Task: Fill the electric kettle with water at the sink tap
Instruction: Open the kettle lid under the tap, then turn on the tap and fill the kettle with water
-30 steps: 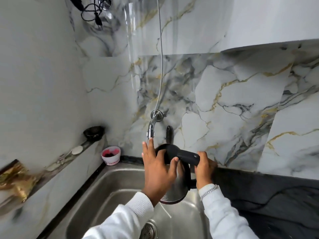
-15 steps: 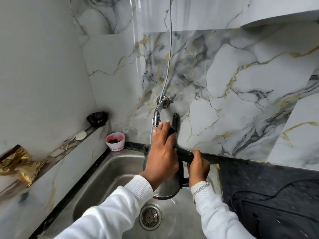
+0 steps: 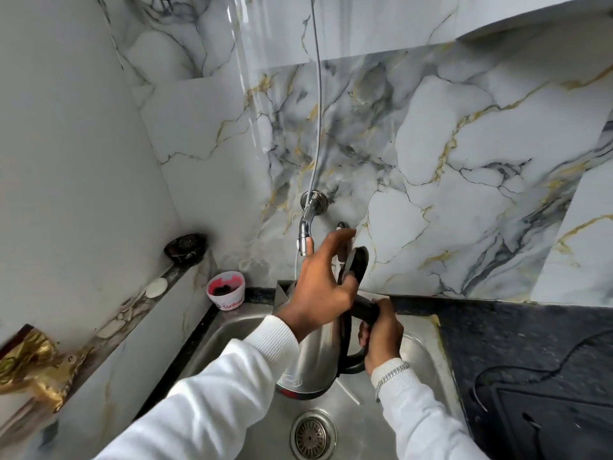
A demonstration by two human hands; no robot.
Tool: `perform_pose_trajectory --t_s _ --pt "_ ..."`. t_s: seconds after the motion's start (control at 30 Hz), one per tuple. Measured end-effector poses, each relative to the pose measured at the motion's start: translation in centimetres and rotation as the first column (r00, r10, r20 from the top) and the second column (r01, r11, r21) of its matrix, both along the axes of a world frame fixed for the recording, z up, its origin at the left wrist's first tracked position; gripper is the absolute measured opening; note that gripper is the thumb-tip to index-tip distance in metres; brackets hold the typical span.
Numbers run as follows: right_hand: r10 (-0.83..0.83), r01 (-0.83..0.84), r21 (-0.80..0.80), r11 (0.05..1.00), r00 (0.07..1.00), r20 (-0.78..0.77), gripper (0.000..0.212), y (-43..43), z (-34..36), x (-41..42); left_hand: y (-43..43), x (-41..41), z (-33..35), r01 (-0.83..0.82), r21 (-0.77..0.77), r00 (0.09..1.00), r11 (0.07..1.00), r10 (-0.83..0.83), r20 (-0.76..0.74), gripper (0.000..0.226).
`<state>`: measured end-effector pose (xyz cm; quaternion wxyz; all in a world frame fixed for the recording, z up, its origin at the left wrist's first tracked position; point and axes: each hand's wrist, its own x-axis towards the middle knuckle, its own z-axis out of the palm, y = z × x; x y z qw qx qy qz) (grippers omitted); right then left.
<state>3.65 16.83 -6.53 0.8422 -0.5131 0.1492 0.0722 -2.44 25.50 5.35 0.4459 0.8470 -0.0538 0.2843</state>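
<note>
The head view shows the right hand (image 3: 381,336) with its fingers wrapped tightly around the black handle of the kettle (image 3: 315,360), which is held upright above the sink (image 3: 232,336), just under the tap (image 3: 305,234). The left hand (image 3: 318,287) is placed over the top of the kettle, and its fingers are curled loosely on the lid (image 3: 356,265), which is lifted nearly upright. A thin stream of water (image 3: 296,270) is seen falling from the tap beside the spout of the kettle. The opening is hidden by the left hand, so it cannot be told whether water enters; the filling is judged as only beginning. Compared with half a second ago, the lid has been raised higher, and the drain (image 3: 313,434) is seen more fully.
</note>
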Motion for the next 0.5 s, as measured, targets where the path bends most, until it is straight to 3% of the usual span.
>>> perform_pose_trajectory --t_s 0.1,0.23,0.33,0.43,0.5 --pt "0.001 -0.001 0.030 1.000 1.000 -0.009 0.027 1.7 -0.6 0.8 2.3 1.2 -0.3 -0.064 0.074 0.998 0.995 0.064 0.005 0.056" --pt "0.006 -0.006 0.062 0.998 1.000 -0.013 0.026 3.1 -1.4 2.4 6.1 3.1 -0.5 -0.268 -0.076 0.957 0.960 0.275 0.094 0.037" --pt "0.023 -0.024 0.030 0.999 1.000 0.004 0.029 4.0 -1.8 3.7 10.1 5.9 -1.1 -0.456 -0.200 0.890 0.868 0.451 -0.070 0.032" --pt "0.039 -0.039 -0.005 0.999 0.999 -0.029 0.031 4.9 -2.6 5.0 13.4 8.8 -2.2 -0.418 -0.199 0.878 0.886 0.337 -0.339 0.028" --pt "0.041 -0.042 -0.009 0.999 0.998 -0.052 0.031 5.4 -3.2 5.4 14.1 9.9 -2.6 -0.309 -0.230 0.904 0.923 0.211 -0.371 0.027"
